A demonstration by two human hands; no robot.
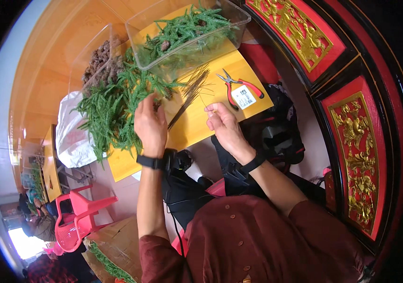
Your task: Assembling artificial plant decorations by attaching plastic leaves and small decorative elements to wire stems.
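My left hand point(150, 125) is over the right edge of a heap of green artificial pine sprigs point(112, 101). Its thumb stands apart from its curled fingers, and nothing shows between them; the fingertips are partly hidden. A small brown pine cone point(167, 94) lies beside those fingers. My right hand point(225, 125) is closed in a pinch on a thin brown wire point(202, 98), which rises from the fingertips toward the loose bundle of wires point(189, 92). Close by on the yellow table point(197, 129) lie red-handled pliers point(232, 85), jaws apart, partly under a white printed card point(244, 97).
Behind the hands stands a clear plastic bin point(187, 56) with more sprigs. Another clear bin point(109, 35) holds brown pine cones point(100, 61). A white plastic bag point(72, 137) hangs left. Carved red-and-gold panels point(359, 155) border the right; a pink chair point(81, 217) stands lower left.
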